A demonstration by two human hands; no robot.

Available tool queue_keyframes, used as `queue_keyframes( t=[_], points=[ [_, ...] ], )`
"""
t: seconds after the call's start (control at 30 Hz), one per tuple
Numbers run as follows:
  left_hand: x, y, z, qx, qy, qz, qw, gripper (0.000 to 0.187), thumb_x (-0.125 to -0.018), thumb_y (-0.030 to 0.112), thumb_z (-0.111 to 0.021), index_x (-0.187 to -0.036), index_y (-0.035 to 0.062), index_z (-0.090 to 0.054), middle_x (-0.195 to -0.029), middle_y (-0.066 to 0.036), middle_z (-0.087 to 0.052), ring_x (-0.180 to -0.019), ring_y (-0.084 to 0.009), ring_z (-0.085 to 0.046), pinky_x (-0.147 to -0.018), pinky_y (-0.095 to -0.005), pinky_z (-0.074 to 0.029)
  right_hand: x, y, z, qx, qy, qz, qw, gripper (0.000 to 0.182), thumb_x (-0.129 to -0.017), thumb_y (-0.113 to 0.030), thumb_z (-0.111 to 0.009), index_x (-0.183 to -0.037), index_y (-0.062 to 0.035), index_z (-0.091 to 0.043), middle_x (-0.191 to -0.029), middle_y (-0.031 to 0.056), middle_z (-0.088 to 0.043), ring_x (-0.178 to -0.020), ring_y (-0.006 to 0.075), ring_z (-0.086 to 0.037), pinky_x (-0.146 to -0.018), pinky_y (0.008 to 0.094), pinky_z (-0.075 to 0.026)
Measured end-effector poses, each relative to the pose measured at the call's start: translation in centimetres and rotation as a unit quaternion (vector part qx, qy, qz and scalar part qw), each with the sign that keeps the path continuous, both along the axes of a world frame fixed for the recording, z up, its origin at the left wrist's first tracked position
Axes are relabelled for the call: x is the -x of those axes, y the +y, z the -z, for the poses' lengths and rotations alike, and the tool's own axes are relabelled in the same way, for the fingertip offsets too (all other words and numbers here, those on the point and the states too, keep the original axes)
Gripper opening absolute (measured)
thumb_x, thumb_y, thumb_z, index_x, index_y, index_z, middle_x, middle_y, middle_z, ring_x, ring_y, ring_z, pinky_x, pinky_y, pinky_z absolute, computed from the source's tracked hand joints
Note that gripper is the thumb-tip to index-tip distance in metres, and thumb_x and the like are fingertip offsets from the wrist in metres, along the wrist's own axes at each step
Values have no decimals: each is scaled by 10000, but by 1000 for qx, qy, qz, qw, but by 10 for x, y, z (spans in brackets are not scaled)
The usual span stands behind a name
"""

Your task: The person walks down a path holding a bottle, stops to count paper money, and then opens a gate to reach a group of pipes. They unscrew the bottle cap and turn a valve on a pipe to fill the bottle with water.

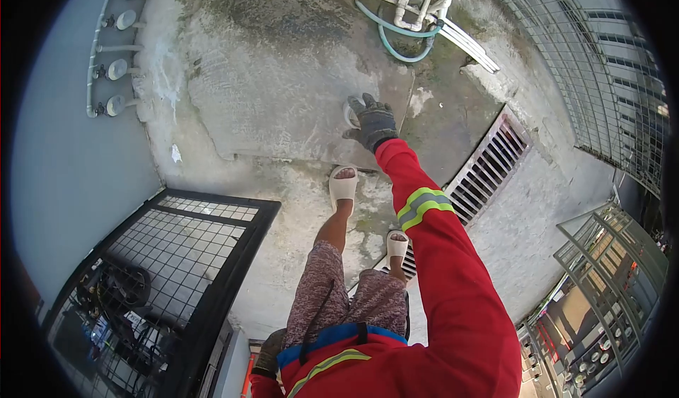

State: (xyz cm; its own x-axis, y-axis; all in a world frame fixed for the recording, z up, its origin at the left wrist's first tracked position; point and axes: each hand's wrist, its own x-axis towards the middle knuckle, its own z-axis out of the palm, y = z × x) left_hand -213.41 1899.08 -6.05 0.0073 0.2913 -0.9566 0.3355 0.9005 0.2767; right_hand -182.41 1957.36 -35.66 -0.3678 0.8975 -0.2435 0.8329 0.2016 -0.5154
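Observation:
My right hand (373, 123), in a dark grey work glove, reaches forward over the concrete. Its thumb and fingers are curved around a white round, ring-like thing (351, 112). Most of that thing is hidden under the glove, so I cannot make out its kind. My left hand (269, 353), gloved too, hangs low beside my hip at the bottom of the view. Its fingers are mostly hidden and I see nothing in it.
Concrete floor (276, 108) lies around my feet. A pale green hose (407, 57) and white pipes (463, 41) lie ahead. Drain grates (488, 161) run on the right. A black mesh gate (180, 249) stands left, round meters (117, 69) line the wall, and wire fencing (566, 51) rises right.

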Motion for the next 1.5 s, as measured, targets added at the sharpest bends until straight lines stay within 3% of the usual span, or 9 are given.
queue_keyframes(
  t=[0.07, 0.13, 0.33, 0.47, 0.5, 0.83, 0.9, 1.13, 1.5],
  points=[
    [-7, 15, -5, -12, 12, -78, 997, 460, -981, 343, -527, -1280, -4, -570, -1234, -186, -630, -1150, -330, -581, -1011, -407, -445, -21, 0, -22, 147, 319, 195, 916, 851, -814, -628, -628, -1469, -146, -376, -1436, 222, -436, -1154, 423, -564, -979, 623, -419],
    [-10, 35, -16, -66, -2, -54, 996, 391, -976, 286, -516, -1252, 19, -590, -1214, -173, -640, -1130, -330, -600, -999, -412, -465, -66, -6, -82, 417, 668, 389, 478, 909, -843, -769, -468, -1455, -103, -382, -1443, 211, -432, -1159, 432, -556, -989, 627, -417],
    [-16, 70, -50, -61, 26, 156, 985, 311, -929, 207, -565, -1199, 70, -635, -1186, -153, -647, -1086, -299, -626, -968, -372, -486, -173, -93, -233, 220, 861, 345, 302, 845, -869, -784, -351, -1312, -88, -531, -1267, 218, -560, -1084, 416, -588, -978, 643, -438],
    [-53, 82, -79, -142, 50, 253, 956, 299, -930, 244, -565, -1137, 54, -664, -1072, -141, -694, -981, -259, -670, -851, -356, -528, -229, -169, -243, 242, 733, 350, 531, 611, -960, -600, -448, -1292, -98, -554, -1180, 171, -627, -1078, 389, -610, -987, 532, -461],
    [-60, 82, -79, -162, 66, 306, 936, 289, -932, 242, -567, -1116, 46, -672, -1043, -135, -705, -956, -237, -679, -819, -350, -537, -243, -197, -227, 22, 501, 199, 842, 562, -956, -540, -495, -1276, -83, -570, -1180, 166, -637, -1072, 377, -620, -978, 493, -467],
    [-250, 127, 42, -440, 91, 523, 725, 289, -923, 237, -496, -1103, 53, -627, -955, -191, -653, -919, -387, -632, -795, -467, -508, -374, -544, -322, 217, 41, -71, 973, 337, -891, -361, -579, -1121, -138, -681, -1125, 112, -658, -1068, 333, -620, -903, 449, -480],
    [-315, 178, 42, -438, 16, 753, 491, 329, -906, 285, -496, -1085, 68, -666, -967, -198, -673, -919, -397, -642, -817, -498, -503, -429, -606, -324, 211, 257, 185, 925, 304, -899, -299, -592, -1116, -101, -669, -1088, 105, -647, -1035, 292, -631, -888, 409, -493],
    [-654, 229, -122, -466, -132, 601, 636, 410, -958, 358, -528, -1232, 65, -614, -1245, -111, -632, -1110, -299, -609, -989, -426, -465, -555, -597, -397, -113, 790, 474, 374, 495, -1005, -373, -528, -1380, -57, -461, -1279, 124, -579, -1105, 245, -611, -976, 371, -482],
    [-1030, 146, -172, 50, -695, 187, 692, 488, -975, 438, -547, -1306, 82, -505, -1249, -73, -573, -1229, -236, -509, -1042, -385, -420, -761, -546, -475, -263, 844, 344, 317, 633, -938, -484, -592, -1397, -69, -455, -1415, 142, -496, -1286, 307, -484, -1084, 459, -376]
  ],
)
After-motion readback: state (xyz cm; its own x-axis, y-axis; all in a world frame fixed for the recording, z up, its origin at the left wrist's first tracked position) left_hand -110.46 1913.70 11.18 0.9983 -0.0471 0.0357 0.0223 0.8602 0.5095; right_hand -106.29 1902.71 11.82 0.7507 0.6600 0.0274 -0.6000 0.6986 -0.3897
